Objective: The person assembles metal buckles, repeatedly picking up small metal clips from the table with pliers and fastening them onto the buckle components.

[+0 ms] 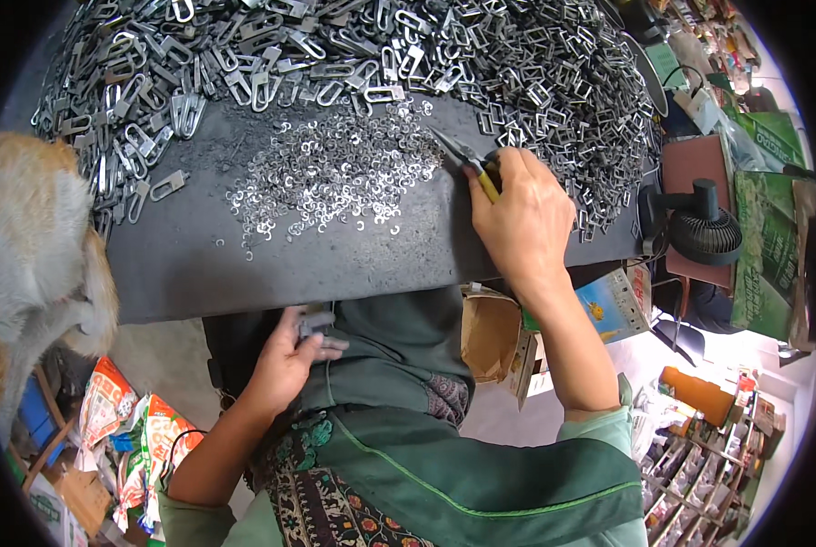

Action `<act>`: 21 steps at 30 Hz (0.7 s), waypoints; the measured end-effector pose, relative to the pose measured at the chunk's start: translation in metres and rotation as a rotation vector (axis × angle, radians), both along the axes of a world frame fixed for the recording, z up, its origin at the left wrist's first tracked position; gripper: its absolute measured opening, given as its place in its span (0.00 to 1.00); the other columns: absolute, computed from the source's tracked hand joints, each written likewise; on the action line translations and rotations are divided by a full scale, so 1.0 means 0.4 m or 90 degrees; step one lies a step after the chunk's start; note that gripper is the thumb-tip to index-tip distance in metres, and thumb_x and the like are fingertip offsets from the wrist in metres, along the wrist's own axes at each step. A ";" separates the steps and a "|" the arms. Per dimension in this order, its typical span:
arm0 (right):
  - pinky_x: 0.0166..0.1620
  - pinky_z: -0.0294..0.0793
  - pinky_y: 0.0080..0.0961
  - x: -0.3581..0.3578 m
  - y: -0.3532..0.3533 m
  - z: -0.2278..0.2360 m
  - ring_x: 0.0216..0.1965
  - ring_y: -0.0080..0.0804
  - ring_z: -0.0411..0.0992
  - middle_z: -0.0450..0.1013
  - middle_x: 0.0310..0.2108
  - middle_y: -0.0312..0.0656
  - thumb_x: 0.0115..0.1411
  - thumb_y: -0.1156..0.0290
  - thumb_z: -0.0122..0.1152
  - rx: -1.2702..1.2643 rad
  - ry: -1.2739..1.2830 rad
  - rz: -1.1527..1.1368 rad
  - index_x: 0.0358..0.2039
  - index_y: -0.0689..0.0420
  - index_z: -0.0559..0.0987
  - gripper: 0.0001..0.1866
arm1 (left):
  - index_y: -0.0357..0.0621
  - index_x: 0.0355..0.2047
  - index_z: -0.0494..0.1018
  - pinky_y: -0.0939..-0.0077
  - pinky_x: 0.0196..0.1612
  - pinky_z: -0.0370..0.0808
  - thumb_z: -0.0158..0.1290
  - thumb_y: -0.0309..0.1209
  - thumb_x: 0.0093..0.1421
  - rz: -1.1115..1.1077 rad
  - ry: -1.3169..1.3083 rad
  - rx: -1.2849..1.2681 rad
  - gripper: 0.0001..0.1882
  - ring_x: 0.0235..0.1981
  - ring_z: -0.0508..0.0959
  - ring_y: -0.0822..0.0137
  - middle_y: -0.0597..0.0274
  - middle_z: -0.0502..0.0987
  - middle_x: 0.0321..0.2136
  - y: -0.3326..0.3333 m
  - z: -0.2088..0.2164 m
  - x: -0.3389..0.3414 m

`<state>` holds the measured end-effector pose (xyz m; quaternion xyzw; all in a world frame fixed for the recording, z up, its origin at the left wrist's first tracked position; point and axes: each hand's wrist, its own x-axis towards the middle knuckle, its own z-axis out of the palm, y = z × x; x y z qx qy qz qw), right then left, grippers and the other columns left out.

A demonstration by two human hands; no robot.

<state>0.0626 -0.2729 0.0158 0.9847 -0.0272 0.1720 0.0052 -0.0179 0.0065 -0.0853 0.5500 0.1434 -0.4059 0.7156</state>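
Note:
My right hand (528,217) is closed around pliers (461,153) with yellow handles. Their pointed jaws reach toward the right edge of a pile of tiny silvery C-shaped rings (335,173) on the dark table (362,264). Just below the table's near edge, my left hand (283,366) pinches a small grey metal piece (317,324); motion blurs it, so its exact kind is unclear. Long U-shaped metal shackles (262,59) lie heaped at the far left and middle of the table. Small rectangular metal frames (549,87) are heaped at the far right.
A furry animal (34,237) with white and tan fur rests at the table's left edge. On the right stands a small black fan (705,228). An open cardboard box (490,335) sits below the table, and colourful bags (134,438) lie at lower left.

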 end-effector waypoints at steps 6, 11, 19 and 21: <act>0.35 0.73 0.43 0.027 0.025 0.029 0.32 0.51 0.75 0.74 0.28 0.50 0.52 0.67 0.67 0.132 0.110 -0.090 0.26 0.62 0.74 0.13 | 0.37 0.66 0.53 0.62 0.58 0.72 0.38 0.21 0.68 -0.173 -0.078 -0.197 0.25 0.55 0.74 0.54 0.43 0.65 0.58 -0.020 0.095 0.021; 0.35 0.72 0.43 0.018 0.004 0.020 0.33 0.52 0.74 0.75 0.30 0.50 0.53 0.68 0.65 0.173 0.133 -0.068 0.27 0.61 0.75 0.10 | 0.31 0.53 0.67 0.73 0.37 0.82 0.46 0.17 0.65 -0.297 -0.217 -0.076 0.15 0.35 0.83 0.63 0.51 0.80 0.36 -0.034 0.209 0.098; 0.32 0.70 0.30 -0.086 0.049 0.104 0.27 0.38 0.72 0.72 0.27 0.45 0.54 0.74 0.67 0.547 0.321 0.204 0.31 0.61 0.76 0.08 | 0.35 0.43 0.74 0.85 0.22 0.71 0.47 0.26 0.69 -0.120 -0.174 -0.053 0.09 0.20 0.77 0.76 0.59 0.79 0.28 -0.062 0.251 0.110; 0.32 0.70 0.30 -0.115 0.075 0.109 0.28 0.37 0.72 0.72 0.27 0.44 0.54 0.77 0.66 0.648 0.404 0.238 0.32 0.62 0.76 0.08 | 0.35 0.43 0.74 0.86 0.21 0.69 0.47 0.27 0.69 -0.115 -0.178 -0.053 0.09 0.19 0.76 0.78 0.61 0.79 0.26 -0.068 0.255 0.105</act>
